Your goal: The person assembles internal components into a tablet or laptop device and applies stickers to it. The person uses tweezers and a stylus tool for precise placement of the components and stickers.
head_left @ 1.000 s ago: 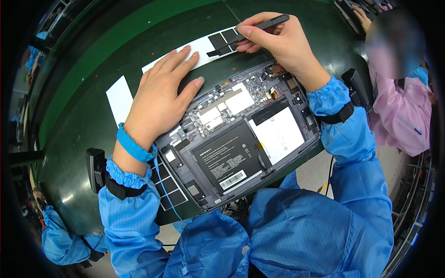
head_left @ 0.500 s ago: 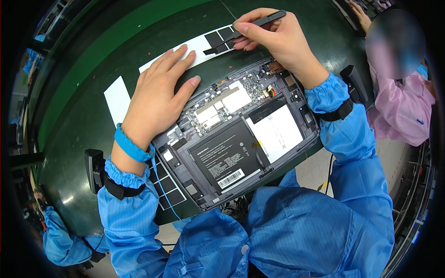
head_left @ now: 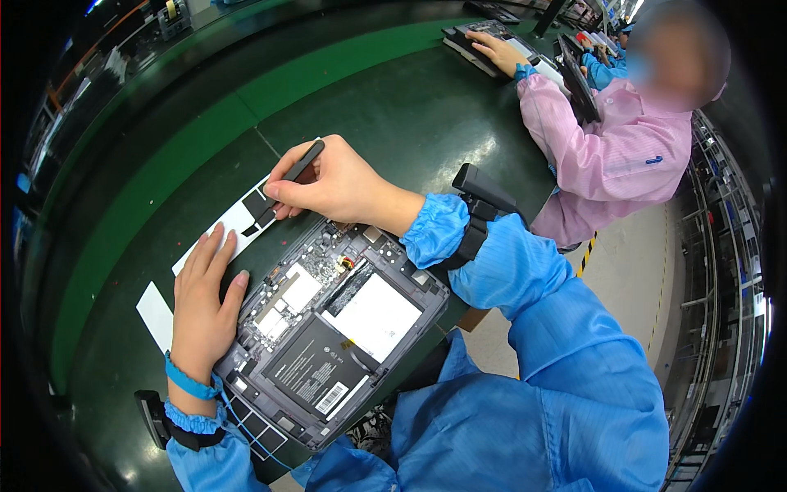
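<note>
My left hand (head_left: pixel 205 307) lies with its fingers stretched over the end of a white backing strip (head_left: pixel 238 218), holding nothing. In my right hand (head_left: pixel 340 184) is a pair of black tweezers (head_left: pixel 305 161), pinched between thumb and fingers. The tweezers' lower end is at the black square stickers (head_left: pixel 259 205) on that strip; a dark piece there stands partly off the white, and I cannot tell if the tips grip it. Just below both hands an opened laptop base (head_left: pixel 238 361) shows its circuit board (head_left: pixel 283 303), black battery (head_left: pixel 307 369) and a white-covered panel (head_left: pixel 379 316).
A white sheet (head_left: pixel 156 316) lies beside my left wrist, and another sheet of black squares (head_left: pixel 264 435) sits under the laptop's left edge. A blue cord (head_left: pixel 246 430) runs from my wristband. At the far right, a co-worker in pink (head_left: pixel 602 148) handles another device (head_left: pixel 492 45).
My view has swung right, so the hands and laptop appear further left and lower, and more of the co-worker shows. The tweezers remain at the strip's black squares.
</note>
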A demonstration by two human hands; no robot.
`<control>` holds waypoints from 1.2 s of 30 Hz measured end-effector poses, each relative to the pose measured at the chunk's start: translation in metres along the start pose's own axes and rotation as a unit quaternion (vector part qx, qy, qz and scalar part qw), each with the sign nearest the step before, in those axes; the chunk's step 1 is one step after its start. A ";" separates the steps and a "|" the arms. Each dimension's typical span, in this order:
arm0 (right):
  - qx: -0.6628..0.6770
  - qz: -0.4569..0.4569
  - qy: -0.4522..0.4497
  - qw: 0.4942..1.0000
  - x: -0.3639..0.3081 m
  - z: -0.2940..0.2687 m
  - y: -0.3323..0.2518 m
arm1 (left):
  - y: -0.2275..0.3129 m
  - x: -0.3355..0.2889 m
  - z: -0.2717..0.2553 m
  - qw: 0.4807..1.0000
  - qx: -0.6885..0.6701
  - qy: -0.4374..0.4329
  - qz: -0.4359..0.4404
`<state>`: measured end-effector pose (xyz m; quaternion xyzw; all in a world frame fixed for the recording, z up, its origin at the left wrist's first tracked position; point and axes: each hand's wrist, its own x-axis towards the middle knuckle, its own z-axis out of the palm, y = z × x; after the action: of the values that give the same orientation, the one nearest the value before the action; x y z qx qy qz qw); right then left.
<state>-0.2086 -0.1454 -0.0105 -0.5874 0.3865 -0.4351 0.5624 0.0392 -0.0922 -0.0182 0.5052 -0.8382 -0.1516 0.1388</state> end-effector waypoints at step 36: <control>-0.170 -0.055 0.058 0.982 0.002 -0.009 0.006 | -0.023 -0.005 0.021 0.988 -0.002 0.133 0.077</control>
<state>-0.2165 -0.1504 -0.0161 -0.6688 0.4537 -0.4266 0.4059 0.0512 -0.0958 -0.0472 0.4546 -0.8484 -0.0733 0.2612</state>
